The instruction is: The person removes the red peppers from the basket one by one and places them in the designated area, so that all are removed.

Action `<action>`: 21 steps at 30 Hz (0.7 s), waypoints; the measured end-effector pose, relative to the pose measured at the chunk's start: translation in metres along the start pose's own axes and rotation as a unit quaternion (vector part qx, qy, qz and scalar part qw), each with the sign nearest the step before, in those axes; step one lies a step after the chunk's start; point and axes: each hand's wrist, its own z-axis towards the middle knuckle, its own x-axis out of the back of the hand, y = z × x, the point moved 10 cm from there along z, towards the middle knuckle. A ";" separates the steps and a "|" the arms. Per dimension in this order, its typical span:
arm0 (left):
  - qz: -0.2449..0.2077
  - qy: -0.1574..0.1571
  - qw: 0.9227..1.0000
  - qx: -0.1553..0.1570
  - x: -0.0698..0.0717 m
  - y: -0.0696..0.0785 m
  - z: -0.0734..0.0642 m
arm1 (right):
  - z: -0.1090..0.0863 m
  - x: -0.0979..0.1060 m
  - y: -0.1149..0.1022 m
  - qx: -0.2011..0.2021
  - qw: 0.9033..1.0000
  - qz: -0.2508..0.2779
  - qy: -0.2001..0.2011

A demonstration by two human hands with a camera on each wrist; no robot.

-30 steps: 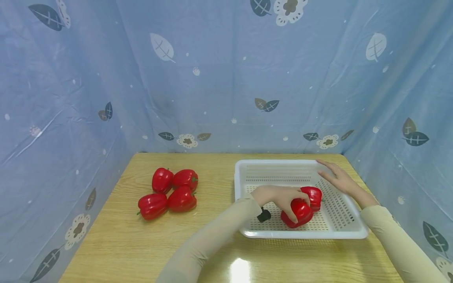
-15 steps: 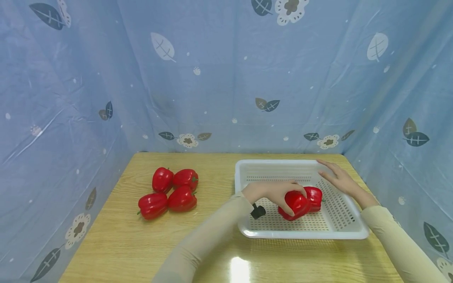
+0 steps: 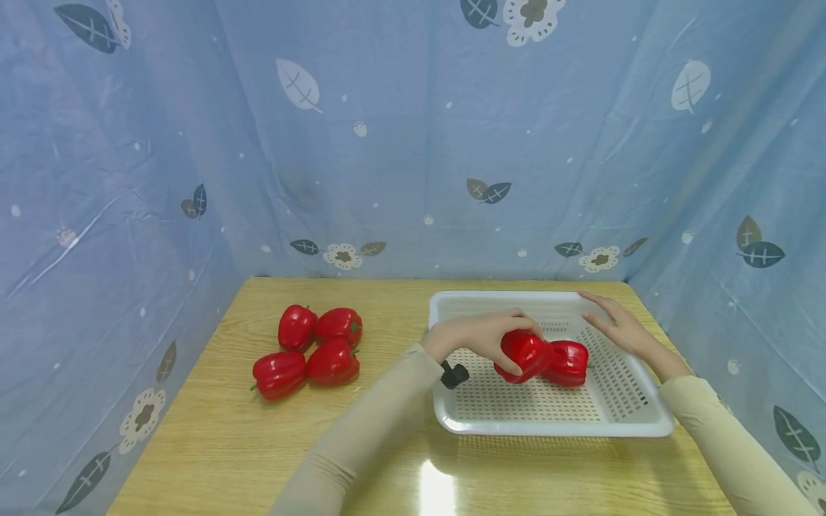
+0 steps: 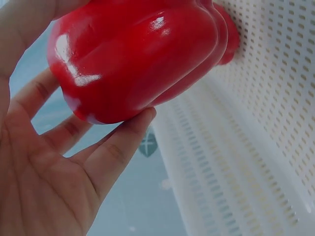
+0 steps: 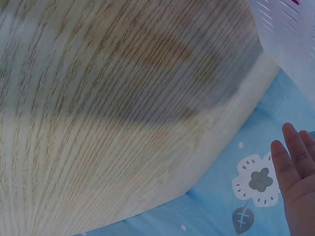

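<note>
In the head view my left hand (image 3: 474, 335) reaches into a white perforated plastic basket (image 3: 555, 428) and holds a red bell pepper (image 3: 524, 357) between thumb and fingers. The left wrist view shows this glossy pepper (image 4: 142, 59) against the fingertips, tilted, with the basket wall beside it. A second red bell pepper (image 3: 568, 362) lies in the basket just right of the held one. At the basket's right rim is my right hand (image 3: 621, 331), its fingers extended and nothing in it. Whether that hand touches the rim I cannot tell.
Several red bell peppers (image 3: 306, 355) lie grouped on the left of the wooden table (image 3: 387, 459). A blue patterned curtain (image 3: 387, 143) surrounds the table at the back and sides. A small black device (image 3: 454, 375) sits at the left wrist.
My left hand has moved left and slightly toward the back of the basket, carrying the pepper with it. The other basket pepper and my right hand stay in place.
</note>
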 end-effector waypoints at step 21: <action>-0.024 0.064 0.997 0.022 0.034 -0.031 -0.038 | 0.000 0.000 0.000 -0.002 1.000 0.004 -0.006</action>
